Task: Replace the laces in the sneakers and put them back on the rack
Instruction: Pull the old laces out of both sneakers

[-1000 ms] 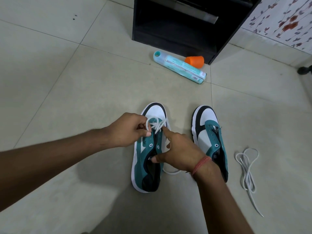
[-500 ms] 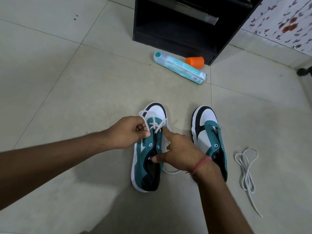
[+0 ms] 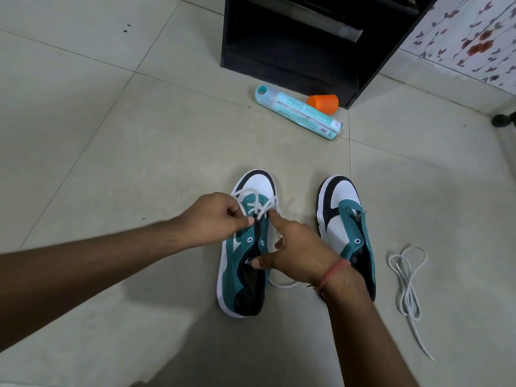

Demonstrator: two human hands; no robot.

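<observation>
Two teal, white and black sneakers stand side by side on the tiled floor. The left sneaker (image 3: 245,247) has a white lace (image 3: 258,209) crossed through its front eyelets. My left hand (image 3: 217,219) pinches a loop of that lace at the sneaker's left side. My right hand (image 3: 296,250) rests on the sneaker, its forefinger pressing the lacing and its thumb on the collar. A lace end trails out under that hand. The right sneaker (image 3: 344,219) has bare eyelets. A loose white lace (image 3: 407,286) lies coiled on the floor to its right.
A black shoe rack (image 3: 293,46) stands at the back. In front of it lie a teal spray can (image 3: 298,113) and an orange cap (image 3: 324,103). A floral-patterned wall (image 3: 474,37) is at the upper right, with a small black object (image 3: 502,120) at the right edge.
My left hand has drawn the lace loop out leftward and slightly up from the front eyelets. My right hand stays pressed on the sneaker.
</observation>
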